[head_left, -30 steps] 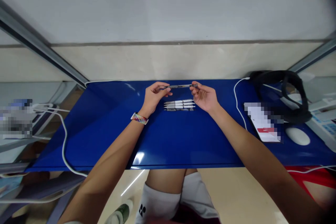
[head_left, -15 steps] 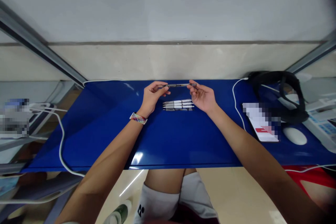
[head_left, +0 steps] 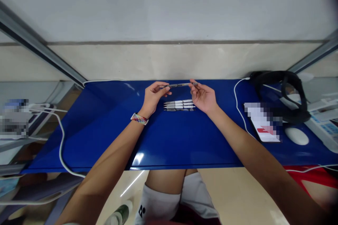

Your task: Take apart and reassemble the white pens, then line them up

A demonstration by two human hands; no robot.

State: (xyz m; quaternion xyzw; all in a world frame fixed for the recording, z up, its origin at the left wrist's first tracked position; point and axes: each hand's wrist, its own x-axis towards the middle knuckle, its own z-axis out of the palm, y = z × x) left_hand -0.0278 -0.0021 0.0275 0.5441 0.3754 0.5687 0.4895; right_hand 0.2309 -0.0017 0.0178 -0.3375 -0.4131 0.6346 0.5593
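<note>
Left hand [head_left: 157, 93]: thumb and fingers pinch one end of the held pen [head_left: 178, 85] | held pen: level between both hands, beyond the row, not yet laid with it | row of pens [head_left: 179, 104]: side by side on the tabletop [head_left: 185, 137], this part looks done | right hand [head_left: 203, 96]: fingertips grasp the other end

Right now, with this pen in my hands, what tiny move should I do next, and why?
Maybe gently lower the slim dark-grey pen towards the row of white and grey pens on the shiny blue table. Your left hand and right hand hold its opposite ends, and it points nearly the same way as the row.
</note>
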